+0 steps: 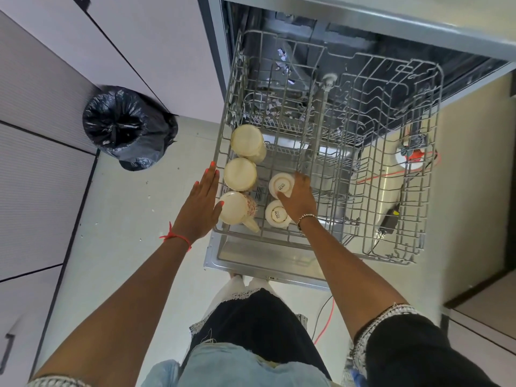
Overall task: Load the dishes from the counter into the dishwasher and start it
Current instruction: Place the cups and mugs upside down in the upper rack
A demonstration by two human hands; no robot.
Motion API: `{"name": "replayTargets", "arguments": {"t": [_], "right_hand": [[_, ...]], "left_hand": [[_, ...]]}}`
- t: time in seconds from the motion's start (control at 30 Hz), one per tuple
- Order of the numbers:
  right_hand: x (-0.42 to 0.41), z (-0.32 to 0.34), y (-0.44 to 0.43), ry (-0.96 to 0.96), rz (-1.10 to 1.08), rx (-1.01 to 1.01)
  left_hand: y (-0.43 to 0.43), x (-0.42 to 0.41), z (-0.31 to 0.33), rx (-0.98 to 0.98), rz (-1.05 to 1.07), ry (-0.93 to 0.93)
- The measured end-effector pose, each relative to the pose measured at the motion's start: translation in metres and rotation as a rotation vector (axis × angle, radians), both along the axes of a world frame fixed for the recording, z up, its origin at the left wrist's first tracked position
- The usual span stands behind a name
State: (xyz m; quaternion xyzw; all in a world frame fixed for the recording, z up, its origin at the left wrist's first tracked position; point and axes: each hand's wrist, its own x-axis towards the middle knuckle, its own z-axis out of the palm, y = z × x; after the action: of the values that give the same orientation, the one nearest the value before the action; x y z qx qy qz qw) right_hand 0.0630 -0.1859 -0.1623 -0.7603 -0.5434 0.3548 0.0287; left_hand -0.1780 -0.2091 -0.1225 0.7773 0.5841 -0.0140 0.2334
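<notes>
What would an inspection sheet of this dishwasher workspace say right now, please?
Surface: rack pulled out above the open door.
Job's things: three mugs in a row along the rack's left side; two small cups beside them, base up.
Clutter: pale specks on the floor.
Grippers: left hand flat against the rack's left edge, thumb touching the nearest mug; right hand grips the farther small cup.
Cables: orange cable and black adapter below the rack's right side.
Surroundings: black bin bag by the cupboards.
</notes>
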Motion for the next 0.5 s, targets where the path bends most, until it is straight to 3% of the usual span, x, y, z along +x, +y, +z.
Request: {"name": "replayTargets", "arguments": {"t": [0.27, 0.5], "right_hand": [[-0.012, 0.046, -0.013, -0.03, 0.125, 0.051], [-0.088, 0.105, -0.014, -0.011, 0.47, 0.165]], "left_hand": [[-0.026, -0.014, 0.034, -0.002, -0.006, 0.063], [-0.053, -0.057, 0.074, 0.01, 0.043, 0.167]]}}
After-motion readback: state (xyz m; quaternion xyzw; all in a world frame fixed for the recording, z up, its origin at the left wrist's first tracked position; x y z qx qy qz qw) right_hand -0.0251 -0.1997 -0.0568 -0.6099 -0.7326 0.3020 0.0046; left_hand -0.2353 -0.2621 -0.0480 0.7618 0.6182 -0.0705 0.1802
